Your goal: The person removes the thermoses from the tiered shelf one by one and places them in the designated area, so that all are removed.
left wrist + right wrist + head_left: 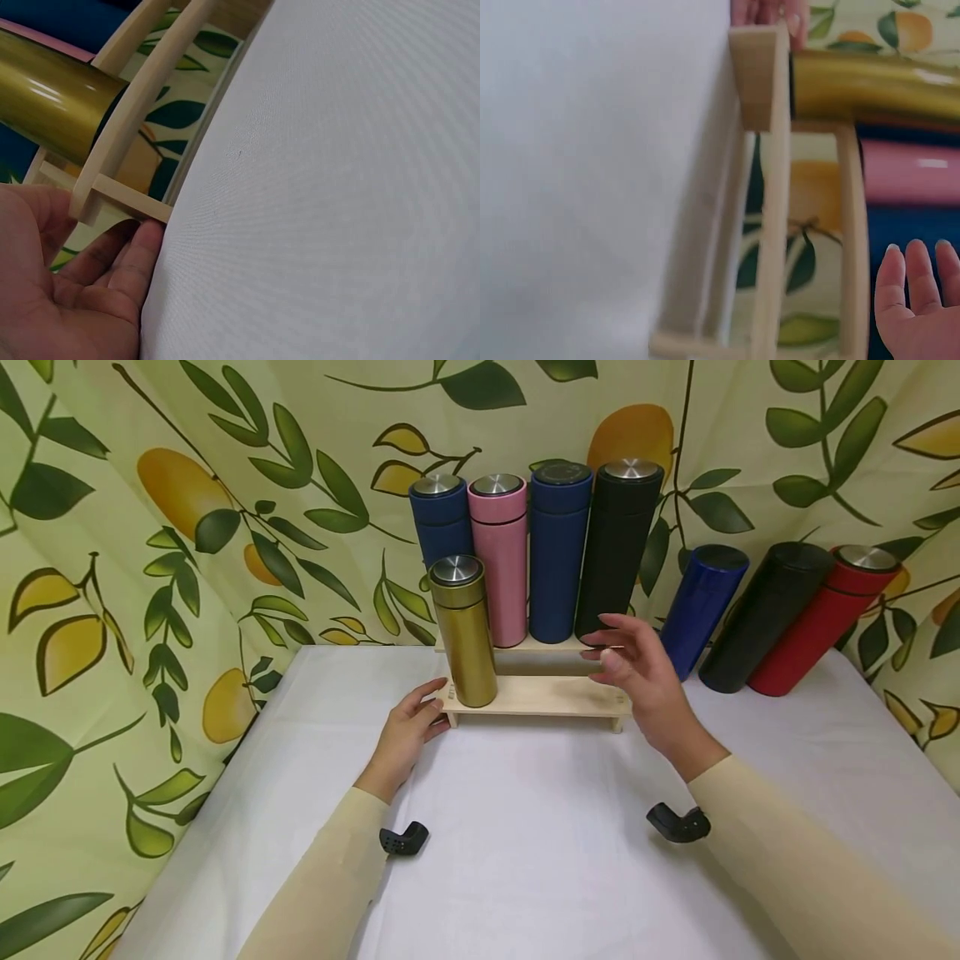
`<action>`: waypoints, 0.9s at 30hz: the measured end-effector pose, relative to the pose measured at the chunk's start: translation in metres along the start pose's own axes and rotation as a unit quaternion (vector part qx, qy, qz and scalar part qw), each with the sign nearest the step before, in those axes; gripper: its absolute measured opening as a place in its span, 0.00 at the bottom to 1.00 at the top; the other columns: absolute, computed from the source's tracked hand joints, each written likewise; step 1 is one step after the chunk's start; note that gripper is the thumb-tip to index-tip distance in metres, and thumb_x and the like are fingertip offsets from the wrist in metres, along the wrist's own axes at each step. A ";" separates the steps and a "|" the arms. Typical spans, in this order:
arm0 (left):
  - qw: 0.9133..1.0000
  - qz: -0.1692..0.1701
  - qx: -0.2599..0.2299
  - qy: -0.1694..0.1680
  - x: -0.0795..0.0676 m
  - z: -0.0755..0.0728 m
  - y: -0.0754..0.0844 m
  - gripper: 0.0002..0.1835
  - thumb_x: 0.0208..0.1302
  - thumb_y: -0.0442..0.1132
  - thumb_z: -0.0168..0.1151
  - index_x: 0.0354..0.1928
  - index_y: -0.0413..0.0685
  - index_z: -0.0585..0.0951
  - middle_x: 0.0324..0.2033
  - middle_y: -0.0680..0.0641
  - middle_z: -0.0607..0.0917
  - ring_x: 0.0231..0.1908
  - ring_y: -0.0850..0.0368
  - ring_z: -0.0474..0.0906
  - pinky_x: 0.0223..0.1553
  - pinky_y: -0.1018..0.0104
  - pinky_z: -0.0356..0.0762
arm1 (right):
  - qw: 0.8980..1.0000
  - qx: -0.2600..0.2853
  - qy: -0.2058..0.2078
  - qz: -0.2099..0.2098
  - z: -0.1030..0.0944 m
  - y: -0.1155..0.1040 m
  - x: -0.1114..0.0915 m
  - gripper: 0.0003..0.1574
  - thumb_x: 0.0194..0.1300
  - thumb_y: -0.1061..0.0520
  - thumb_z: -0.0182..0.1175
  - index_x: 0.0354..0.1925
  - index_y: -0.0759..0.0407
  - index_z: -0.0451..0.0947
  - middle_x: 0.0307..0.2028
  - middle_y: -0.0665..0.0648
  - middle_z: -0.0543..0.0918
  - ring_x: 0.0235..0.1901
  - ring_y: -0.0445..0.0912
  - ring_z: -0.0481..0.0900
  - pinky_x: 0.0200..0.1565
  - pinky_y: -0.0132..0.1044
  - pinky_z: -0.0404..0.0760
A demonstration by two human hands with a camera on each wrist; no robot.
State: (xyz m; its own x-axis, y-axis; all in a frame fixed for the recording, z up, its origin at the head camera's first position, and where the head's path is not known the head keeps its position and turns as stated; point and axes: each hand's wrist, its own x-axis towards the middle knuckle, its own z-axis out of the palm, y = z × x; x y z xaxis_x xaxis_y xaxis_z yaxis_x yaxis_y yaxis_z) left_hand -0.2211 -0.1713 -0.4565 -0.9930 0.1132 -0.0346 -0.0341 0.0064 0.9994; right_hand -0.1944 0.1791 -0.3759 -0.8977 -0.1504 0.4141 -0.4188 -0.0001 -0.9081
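A light wooden two-tier rack [547,695] stands on the table. My left hand [408,724] holds its left end; in the left wrist view, fingers and thumb of that hand [75,292] sit around the corner by the leg. A gold thermos [467,639] is upright at the left of the front step. On the back step stand a smaller blue thermos [441,518], a pink thermos [501,568], a tall blue thermos [558,560] and a black thermos [618,547]. My right hand [645,685] hovers over the rack's right end, fingers spread and holding nothing.
Right of the rack, a glossy blue thermos [701,610], another black thermos [765,618] and a red thermos [825,618] stand on the white-covered table [510,843]. A fruit-and-leaf patterned curtain [225,527] hangs behind and along the left side.
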 end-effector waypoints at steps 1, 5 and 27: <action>1.000 -0.001 0.001 0.000 0.000 0.000 0.000 0.24 0.86 0.36 0.54 0.79 0.50 0.75 0.71 0.35 0.75 0.66 0.40 0.78 0.63 0.55 0.82 | 1.000 -0.007 -0.005 0.004 0.006 0.002 0.002 0.35 0.83 0.59 0.58 0.80 0.63 0.60 0.67 0.64 0.75 0.65 0.60 0.76 0.60 0.36 0.81; 1.000 -0.002 -0.003 -0.001 0.000 0.000 0.000 0.24 0.86 0.35 0.54 0.79 0.49 0.74 0.72 0.35 0.75 0.67 0.40 0.78 0.63 0.55 0.82 | 0.999 -0.032 -0.024 0.024 0.030 0.014 0.006 0.44 0.78 0.64 0.66 0.81 0.64 0.56 0.68 0.62 0.75 0.66 0.59 0.75 0.62 0.39 0.80; 1.000 0.002 0.001 0.001 0.000 -0.001 0.002 0.24 0.86 0.35 0.54 0.79 0.47 0.74 0.70 0.34 0.76 0.64 0.38 0.79 0.62 0.56 0.83 | 0.999 -0.025 -0.017 0.019 0.114 0.020 0.049 0.51 0.70 0.57 0.78 0.80 0.52 0.61 0.72 0.54 0.72 0.69 0.51 0.72 0.68 0.62 0.76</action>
State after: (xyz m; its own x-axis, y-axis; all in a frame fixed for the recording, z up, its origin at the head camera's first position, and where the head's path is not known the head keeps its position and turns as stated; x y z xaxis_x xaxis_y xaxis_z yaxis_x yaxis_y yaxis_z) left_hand -0.2212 -0.1720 -0.4546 -0.9933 0.1116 -0.0297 -0.0290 0.0084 0.9995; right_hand -0.2309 0.0589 -0.3810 -0.9083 -0.1820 0.3767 -0.3918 0.0546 -0.9184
